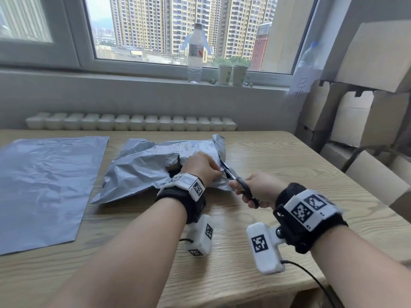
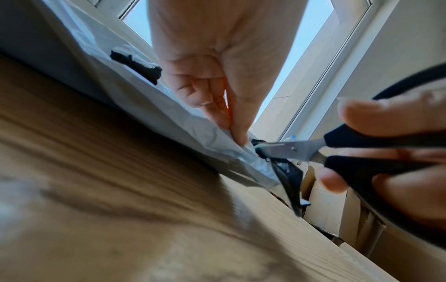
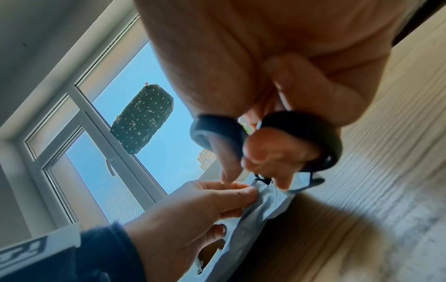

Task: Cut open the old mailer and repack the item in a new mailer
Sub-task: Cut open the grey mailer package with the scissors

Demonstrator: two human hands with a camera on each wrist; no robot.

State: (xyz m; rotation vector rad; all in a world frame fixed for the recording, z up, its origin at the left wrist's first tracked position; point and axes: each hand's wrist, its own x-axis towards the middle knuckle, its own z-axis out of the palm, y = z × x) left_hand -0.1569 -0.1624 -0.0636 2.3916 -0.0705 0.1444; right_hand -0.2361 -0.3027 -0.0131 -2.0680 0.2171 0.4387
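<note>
- Two grey mailers lie on the wooden table [image 1: 255, 152]: the flat new mailer [image 1: 44, 185] at left, the crumpled old mailer [image 1: 142, 167] at centre, torn with a dark hole.
- Left hand [image 1: 200, 166] pinches the old mailer's right edge, partly hiding the cut.
- Right hand [image 1: 259, 188] grips black-handled scissors [image 2: 296, 150], blades at that edge.
- Beyond, a water bottle [image 1: 195, 54] and two cups [image 1: 232, 74] stand on the windowsill; cardboard boxes [image 1: 367, 96] are stacked at right.

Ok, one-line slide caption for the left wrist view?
Left hand pinches the old mailer edge while scissors in the right hand cut into it.
</note>
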